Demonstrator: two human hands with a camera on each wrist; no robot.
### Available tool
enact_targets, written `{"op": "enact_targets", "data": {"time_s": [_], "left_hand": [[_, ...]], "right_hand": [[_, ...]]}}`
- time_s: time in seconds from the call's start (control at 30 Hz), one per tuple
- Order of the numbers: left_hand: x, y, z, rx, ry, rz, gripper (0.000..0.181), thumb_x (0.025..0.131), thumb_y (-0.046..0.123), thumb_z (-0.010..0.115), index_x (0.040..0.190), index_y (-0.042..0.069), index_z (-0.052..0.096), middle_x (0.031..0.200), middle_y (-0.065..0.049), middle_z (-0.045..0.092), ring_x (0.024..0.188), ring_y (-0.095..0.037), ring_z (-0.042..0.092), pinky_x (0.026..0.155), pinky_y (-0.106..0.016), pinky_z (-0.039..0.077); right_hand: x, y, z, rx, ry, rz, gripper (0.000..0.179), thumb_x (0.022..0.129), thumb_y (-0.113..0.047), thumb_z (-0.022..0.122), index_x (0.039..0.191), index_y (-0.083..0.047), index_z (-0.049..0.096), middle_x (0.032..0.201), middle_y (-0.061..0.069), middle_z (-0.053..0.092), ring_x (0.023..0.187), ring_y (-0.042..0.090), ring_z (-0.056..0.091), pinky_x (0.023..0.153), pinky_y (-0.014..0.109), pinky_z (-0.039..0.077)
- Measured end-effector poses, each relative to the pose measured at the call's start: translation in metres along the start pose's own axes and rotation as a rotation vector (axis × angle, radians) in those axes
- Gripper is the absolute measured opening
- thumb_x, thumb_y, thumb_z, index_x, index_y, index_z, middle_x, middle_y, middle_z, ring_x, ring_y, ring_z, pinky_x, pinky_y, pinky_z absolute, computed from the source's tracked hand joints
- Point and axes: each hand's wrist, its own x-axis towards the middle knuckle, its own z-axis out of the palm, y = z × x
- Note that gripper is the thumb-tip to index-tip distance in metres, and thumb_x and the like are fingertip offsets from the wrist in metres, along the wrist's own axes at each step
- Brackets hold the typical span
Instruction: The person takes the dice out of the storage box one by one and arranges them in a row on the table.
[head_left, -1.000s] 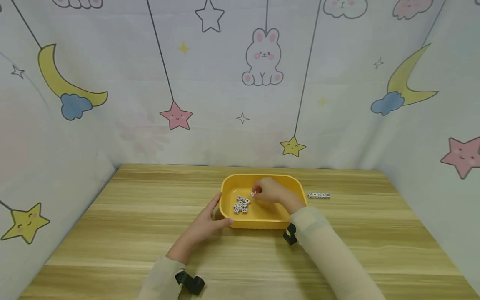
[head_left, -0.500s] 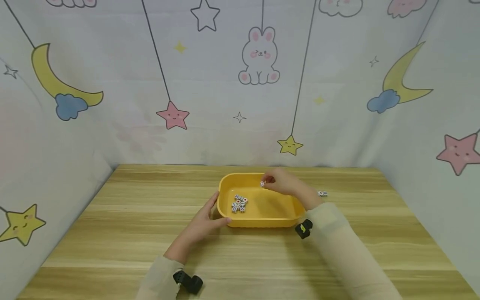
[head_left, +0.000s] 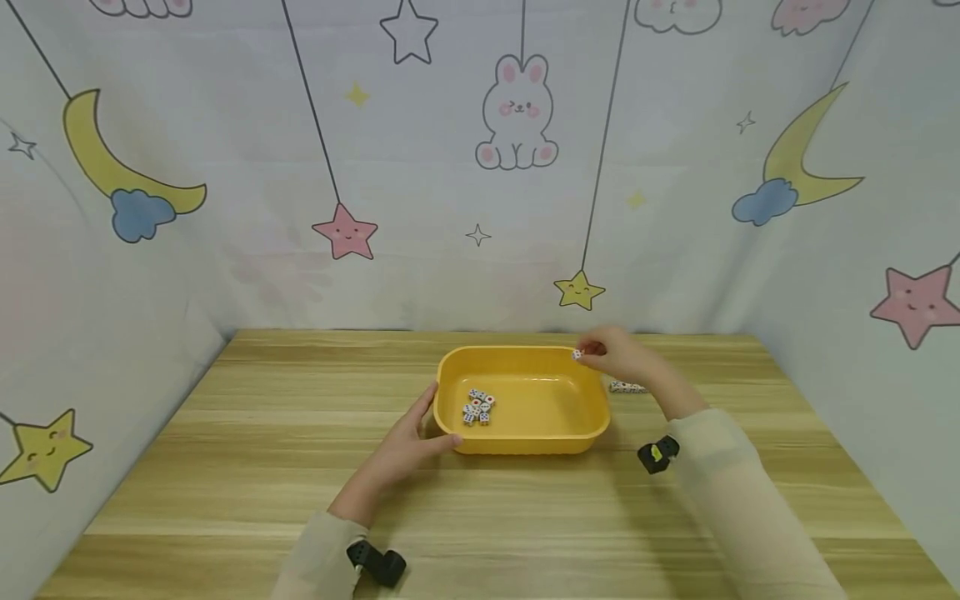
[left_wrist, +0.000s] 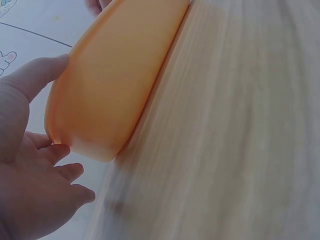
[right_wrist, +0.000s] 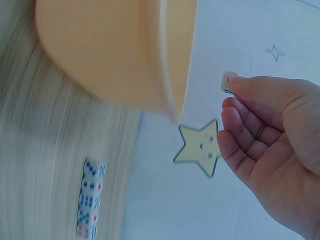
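Observation:
A yellow plastic tub (head_left: 525, 446) stands on the wooden table with several white dice (head_left: 478, 408) heaped at its left end. My left hand (head_left: 405, 446) rests against its near left corner, thumb at the front rim and fingers spread along the left side. In the left wrist view, that thumb (left_wrist: 47, 72) lies straight against the rim and the lower fingers hang loose. Over the tub's far right corner, my right hand (head_left: 618, 354) pinches one die (right_wrist: 228, 82) between thumb and index finger. The die is higher than the rim.
Right of the tub, several dice stand in a straight row (right_wrist: 90, 197), partly covered by the right hand in the head view. A printed fabric backdrop (head_left: 420, 167) rises behind the table (head_left: 315, 375) and along both sides.
My right hand has lifted a die out of the tub and carried it right and away from me, to the far right rim. My left hand stays at the tub's corner.

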Motion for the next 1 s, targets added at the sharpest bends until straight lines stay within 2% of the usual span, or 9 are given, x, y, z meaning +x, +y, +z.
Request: {"op": "enact_targets", "data": {"time_s": [0.4, 0.67, 1.0], "left_hand": [[0.0, 0.001, 0.0, 0.015, 0.009, -0.024, 0.096, 0.084, 0.029, 0.076, 0.156, 0.02, 0.014, 0.162, -0.006, 0.01, 0.147, -0.036, 0.004, 0.114, -0.062, 0.01], [0.002, -0.001, 0.001, 0.024, 0.011, -0.031, 0.098, 0.083, 0.029, 0.077, 0.156, 0.02, 0.013, 0.162, -0.007, 0.01, 0.147, -0.037, 0.004, 0.114, -0.061, 0.01], [0.002, 0.0, 0.002, 0.022, 0.012, -0.03, 0.097, 0.083, 0.028, 0.077, 0.156, 0.021, 0.014, 0.162, -0.007, 0.011, 0.147, -0.037, 0.003, 0.114, -0.061, 0.009]], "right_hand": [[-0.034, 0.048, -0.017, -0.035, 0.061, 0.061, 0.015, 0.091, -0.007, 0.063, 0.099, 0.005, 0.067, 0.088, 0.01, 0.065, 0.081, 0.021, 0.059, 0.072, 0.037, 0.052], [-0.053, 0.076, -0.023, -0.029, 0.081, 0.15, 0.026, 0.093, -0.011, 0.061, 0.107, 0.011, 0.064, 0.097, 0.019, 0.065, 0.091, 0.033, 0.061, 0.078, 0.047, 0.052], [-0.069, 0.102, -0.023, -0.037, 0.088, 0.202, 0.027, 0.092, -0.011, 0.063, 0.105, 0.013, 0.065, 0.093, 0.019, 0.067, 0.088, 0.031, 0.062, 0.075, 0.042, 0.053]]}}
